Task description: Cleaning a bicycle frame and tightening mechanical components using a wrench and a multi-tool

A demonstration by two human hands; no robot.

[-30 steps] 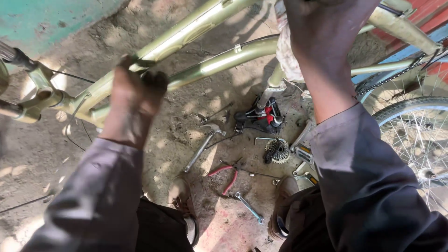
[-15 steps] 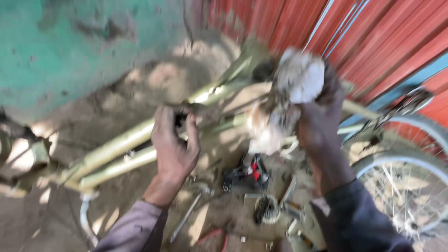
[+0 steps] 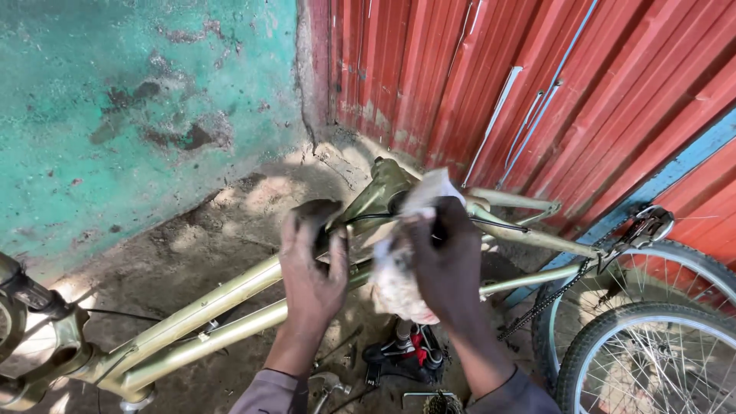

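Observation:
An olive-gold bicycle frame [image 3: 222, 307] lies across the dirt ground, its seat tube end [image 3: 383, 188] pointing toward the wall corner. My left hand [image 3: 310, 268] rests on the upper frame tubes near that junction, fingers curled over a dark part. My right hand [image 3: 445, 261] grips a dirty white rag [image 3: 399, 284] and presses it against the frame by the seat tube. A thin black cable [image 3: 498, 224] runs along the tube past my right hand.
A green painted wall [image 3: 138, 107] stands at left and a red corrugated metal sheet [image 3: 537, 84] at right. Two bicycle wheels [image 3: 652, 353] and a chain [image 3: 548, 303] sit lower right. Tools, including a red-and-black one [image 3: 414, 349], lie on the ground below my hands.
The view has lifted from the ground and tools up to the walls. Both hands moved up the frame to the seat tube junction, the right one still clutching the rag.

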